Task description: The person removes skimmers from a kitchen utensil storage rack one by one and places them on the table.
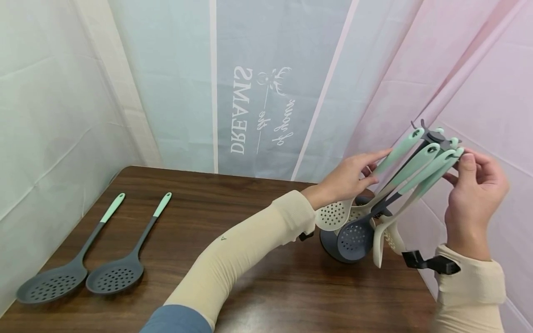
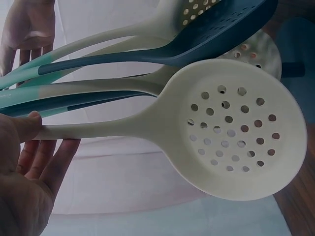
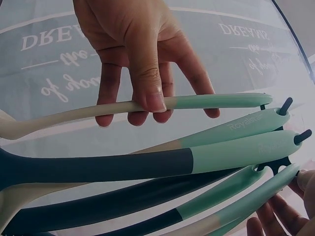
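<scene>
A cream skimmer (image 2: pixel 172 132) with a mint handle hangs at the left side of a dark rotating utensil rack (image 1: pixel 435 137). My left hand (image 1: pixel 347 178) pinches its handle between thumb and fingers. On the rack's far right side, my right hand (image 1: pixel 476 196) has thumb and fingers at the mint handle tip of a cream-stemmed utensil (image 1: pixel 379 240), pinching it near its hook. Between the hands hang a dark blue-grey slotted spoon (image 1: pixel 356 239) and several other mint-handled utensils. Handles and heads hide most of the rack's post.
Two dark grey skimmers with mint handle ends, a left one (image 1: pixel 54 283) and a right one (image 1: pixel 115 276), lie on the left of the brown wooden table (image 1: pixel 266 277). The rack's round dark base (image 1: pixel 329 247) stands near the right edge. Printed curtains (image 1: pixel 275 37) surround the table.
</scene>
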{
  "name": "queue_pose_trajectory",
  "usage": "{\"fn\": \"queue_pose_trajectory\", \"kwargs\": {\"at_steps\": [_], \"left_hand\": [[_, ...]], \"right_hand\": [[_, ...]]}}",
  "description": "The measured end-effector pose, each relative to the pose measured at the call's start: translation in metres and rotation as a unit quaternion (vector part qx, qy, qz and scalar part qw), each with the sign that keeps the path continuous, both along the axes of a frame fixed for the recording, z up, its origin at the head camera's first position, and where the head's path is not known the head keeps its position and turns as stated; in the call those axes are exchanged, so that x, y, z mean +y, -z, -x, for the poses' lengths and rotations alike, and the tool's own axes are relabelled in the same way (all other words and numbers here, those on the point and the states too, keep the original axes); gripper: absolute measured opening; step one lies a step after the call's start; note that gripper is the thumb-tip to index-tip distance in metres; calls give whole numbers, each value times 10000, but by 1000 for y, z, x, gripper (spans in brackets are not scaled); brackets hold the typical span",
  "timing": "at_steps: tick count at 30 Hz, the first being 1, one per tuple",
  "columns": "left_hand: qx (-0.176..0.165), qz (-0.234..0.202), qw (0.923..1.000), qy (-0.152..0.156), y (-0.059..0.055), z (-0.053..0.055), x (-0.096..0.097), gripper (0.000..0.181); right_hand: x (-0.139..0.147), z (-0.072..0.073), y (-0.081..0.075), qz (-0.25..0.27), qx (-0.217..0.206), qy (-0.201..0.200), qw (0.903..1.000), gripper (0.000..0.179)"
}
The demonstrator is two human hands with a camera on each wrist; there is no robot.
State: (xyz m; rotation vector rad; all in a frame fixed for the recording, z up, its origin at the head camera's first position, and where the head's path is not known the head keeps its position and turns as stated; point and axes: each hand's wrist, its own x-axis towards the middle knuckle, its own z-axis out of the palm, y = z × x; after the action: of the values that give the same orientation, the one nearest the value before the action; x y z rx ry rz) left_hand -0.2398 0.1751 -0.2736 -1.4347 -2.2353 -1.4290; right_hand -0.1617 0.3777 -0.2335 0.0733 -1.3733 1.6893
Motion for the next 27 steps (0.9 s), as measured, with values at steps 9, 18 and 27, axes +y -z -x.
{"fn": "queue_pose_trajectory", "kwargs": {"at_steps": [9,18,27], "left_hand": [[-20,-208,9998,78,-4,-1,-5,70],[-57,-245,9997,-65,-5,0,-13,70],[-168,-363,9991,-138,-9,2,-28,69]], "right_hand": [[-2,-1,-1,71,-34,24,10000,26],[-1,-1,0,85,12,-1,10000,28],[-1,-1,0,155,86,-99,9998,28]]}}
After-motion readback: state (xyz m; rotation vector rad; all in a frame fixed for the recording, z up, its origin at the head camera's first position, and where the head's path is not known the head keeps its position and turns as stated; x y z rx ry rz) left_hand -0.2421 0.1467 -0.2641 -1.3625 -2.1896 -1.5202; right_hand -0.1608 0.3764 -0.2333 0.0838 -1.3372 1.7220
